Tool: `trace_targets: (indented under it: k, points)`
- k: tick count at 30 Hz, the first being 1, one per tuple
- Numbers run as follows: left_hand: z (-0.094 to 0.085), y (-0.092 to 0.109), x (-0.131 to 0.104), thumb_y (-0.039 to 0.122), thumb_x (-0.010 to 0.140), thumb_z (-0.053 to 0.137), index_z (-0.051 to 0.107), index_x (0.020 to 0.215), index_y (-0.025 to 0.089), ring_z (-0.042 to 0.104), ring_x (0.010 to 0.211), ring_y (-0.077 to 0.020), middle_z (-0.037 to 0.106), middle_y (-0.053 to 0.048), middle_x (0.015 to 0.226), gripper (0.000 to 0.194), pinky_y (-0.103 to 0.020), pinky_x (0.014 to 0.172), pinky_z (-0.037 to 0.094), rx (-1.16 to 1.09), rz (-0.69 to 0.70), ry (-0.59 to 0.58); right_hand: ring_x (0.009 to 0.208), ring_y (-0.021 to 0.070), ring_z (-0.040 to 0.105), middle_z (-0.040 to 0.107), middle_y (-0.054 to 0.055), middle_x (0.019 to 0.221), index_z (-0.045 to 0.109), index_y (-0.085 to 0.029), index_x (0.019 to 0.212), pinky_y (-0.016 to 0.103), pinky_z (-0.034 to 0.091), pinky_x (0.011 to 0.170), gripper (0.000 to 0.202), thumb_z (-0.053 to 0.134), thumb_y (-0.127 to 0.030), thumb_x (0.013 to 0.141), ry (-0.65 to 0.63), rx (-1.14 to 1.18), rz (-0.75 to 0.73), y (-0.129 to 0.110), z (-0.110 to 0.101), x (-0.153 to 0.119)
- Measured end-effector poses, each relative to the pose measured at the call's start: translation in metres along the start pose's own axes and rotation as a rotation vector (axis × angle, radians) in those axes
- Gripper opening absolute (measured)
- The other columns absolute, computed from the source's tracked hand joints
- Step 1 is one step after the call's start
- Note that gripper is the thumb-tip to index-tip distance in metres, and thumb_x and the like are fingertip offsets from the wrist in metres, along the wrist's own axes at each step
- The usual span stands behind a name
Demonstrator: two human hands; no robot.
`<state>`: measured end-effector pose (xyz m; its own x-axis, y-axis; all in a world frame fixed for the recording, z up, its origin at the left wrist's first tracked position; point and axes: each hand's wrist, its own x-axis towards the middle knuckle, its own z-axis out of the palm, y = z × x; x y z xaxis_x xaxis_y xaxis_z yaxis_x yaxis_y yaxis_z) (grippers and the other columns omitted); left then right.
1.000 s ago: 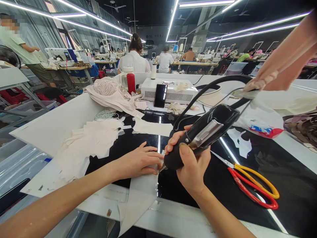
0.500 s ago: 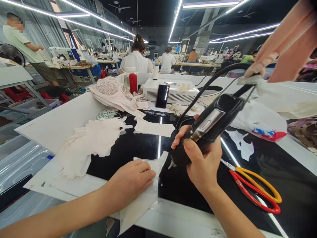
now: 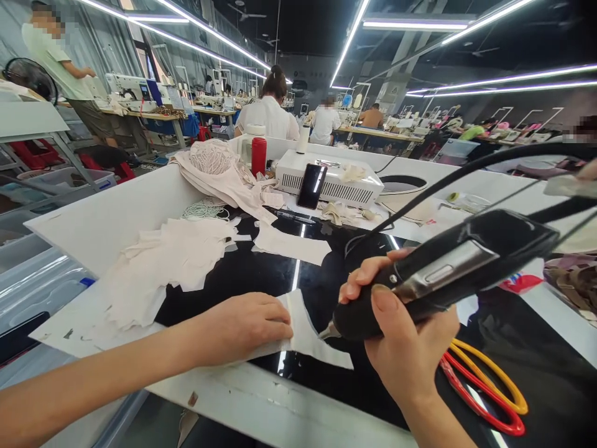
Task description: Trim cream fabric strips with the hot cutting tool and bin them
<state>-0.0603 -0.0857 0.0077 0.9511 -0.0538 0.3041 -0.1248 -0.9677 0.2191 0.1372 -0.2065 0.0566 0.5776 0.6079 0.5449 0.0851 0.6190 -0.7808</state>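
My left hand point(image 3: 247, 326) lies on a cream fabric piece point(image 3: 321, 345) on the glossy black tabletop point(image 3: 261, 267), fingers together pressing it down. In my right hand point(image 3: 405, 323) is a black handheld tool point(image 3: 443, 274) with a metal side plate, a cable and a small tip; my fingers wrap round it. The tip is close to the curved right edge of the fabric; whether it touches is hard to tell. Another cream piece point(image 3: 293, 242) lies farther back. To the left is a pile of cream pieces point(image 3: 172, 261).
Red and orange-handled scissors point(image 3: 489, 392) lie right of my right hand, partly hidden. Behind are a white box point(image 3: 331, 177), a phone point(image 3: 312, 185), a red bottle point(image 3: 259, 155) and beige garments point(image 3: 219, 174). People sit at sewing machines beyond; one stands at left.
The fabric under my left hand has turned and now lies across the black surface. My right hand has tilted the tool flatter, and its tip has moved lower, close to the fabric edge.
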Motion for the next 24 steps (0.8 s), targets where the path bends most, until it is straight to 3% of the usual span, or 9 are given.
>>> trace_targets:
  k: [5, 10, 17, 24]
  points:
    - [0.008, -0.014, 0.019, -0.004, 0.1, 0.056, 0.071, 0.122, 0.012, 0.073, 0.115, -0.023, 0.077, -0.01, 0.126, 0.032, -0.034, 0.102, 0.061, 0.038, -0.03, 0.071, 0.064, 0.016, 0.066, 0.068, -0.002, 0.084, 0.066, -0.028, 0.112, 0.032, 0.061, 0.056, 0.032, 0.086, -0.033, 0.089, -0.045, 0.004, 0.002, -0.004, -0.009, -0.005]
    - [0.022, -0.026, 0.037, -0.004, 0.1, 0.055, 0.071, 0.118, 0.011, 0.071, 0.119, -0.0231, 0.076, -0.011, 0.124, 0.029, -0.033, 0.106, 0.06, 0.049, -0.013, 0.017, 0.063, 0.0171, 0.065, 0.067, -0.001, 0.082, 0.066, -0.026, 0.115, 0.033, 0.062, 0.054, 0.034, 0.085, -0.034, 0.089, -0.048, -0.035, -0.018, -0.009, -0.015, -0.011]
    - [0.021, -0.03, 0.03, 0.005, 0.106, 0.058, 0.072, 0.111, 0.014, 0.07, 0.111, -0.0215, 0.076, -0.008, 0.115, 0.018, -0.032, 0.099, 0.061, 0.028, 0.009, 0.054, 0.058, 0.0186, 0.063, 0.066, -0.001, 0.075, 0.067, -0.028, 0.11, 0.034, 0.06, 0.047, 0.038, 0.089, -0.039, 0.083, -0.035, -0.071, 0.021, -0.02, -0.025, -0.012]
    - [0.022, -0.027, 0.021, 0.006, 0.108, 0.054, 0.072, 0.112, 0.016, 0.071, 0.112, -0.0188, 0.076, -0.008, 0.118, 0.021, -0.027, 0.096, 0.06, 0.027, -0.013, 0.064, 0.062, 0.0206, 0.063, 0.066, 0.001, 0.079, 0.071, -0.035, 0.118, 0.038, 0.061, 0.051, 0.041, 0.091, -0.042, 0.083, -0.121, -0.055, 0.097, -0.012, -0.054, -0.014]
